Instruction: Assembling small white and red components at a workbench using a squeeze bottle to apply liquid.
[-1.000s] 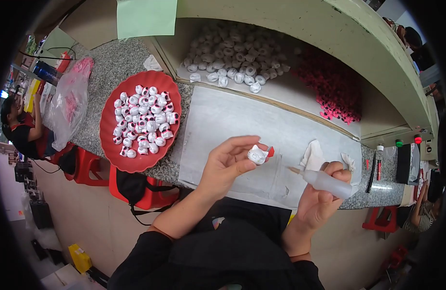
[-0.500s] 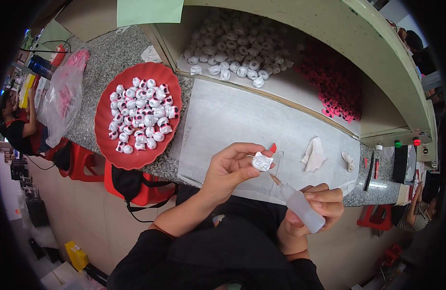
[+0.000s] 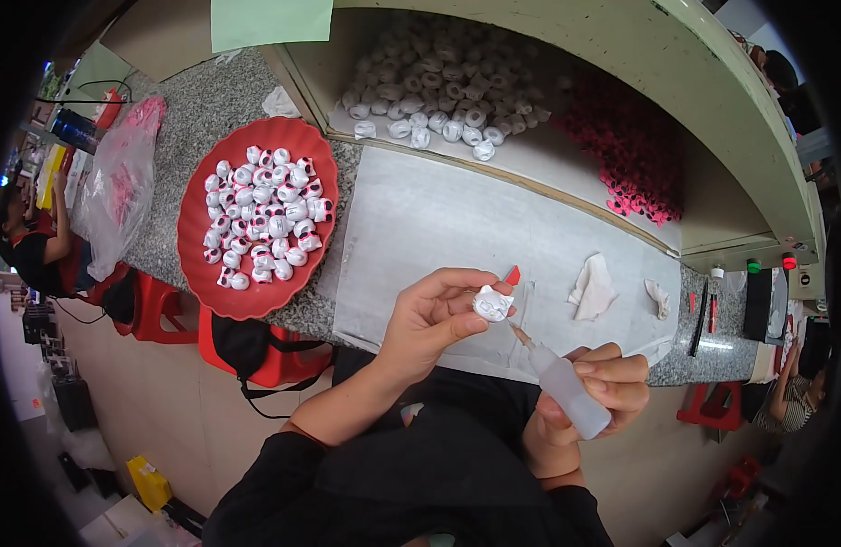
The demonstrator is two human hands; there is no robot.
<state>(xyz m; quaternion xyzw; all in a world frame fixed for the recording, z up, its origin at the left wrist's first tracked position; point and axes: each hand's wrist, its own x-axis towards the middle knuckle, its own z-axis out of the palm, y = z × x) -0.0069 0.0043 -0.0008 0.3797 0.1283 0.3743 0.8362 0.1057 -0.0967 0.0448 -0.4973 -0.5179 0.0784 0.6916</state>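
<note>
Between thumb and fingers, my left hand (image 3: 427, 319) pinches a small white cat-head piece (image 3: 492, 304), its face side showing thin dark lines. My right hand (image 3: 606, 390) wraps round a translucent white squeeze bottle (image 3: 569, 392) with a narrow tip. That tip points up and left, just short of the cat-head piece, with a slight gap between them. A small red object (image 3: 512, 275) shows just beyond my left fingers. Both hands are over the near part of a white paper sheet (image 3: 420, 219) spread on the bench.
At left a red scalloped plate (image 3: 191, 228) bears many finished-looking cat heads. A shelf compartment holds a heap of white pieces (image 3: 457, 91) and a pile of pink pieces (image 3: 644, 182). Crumpled tissue (image 3: 593, 290) lies right of my hands; pens (image 3: 712, 314) lie beyond. Other people sit at both sides.
The cat-head piece has turned a little in my left fingers, so its face shows more. The bottle tip has drawn slightly away from it.
</note>
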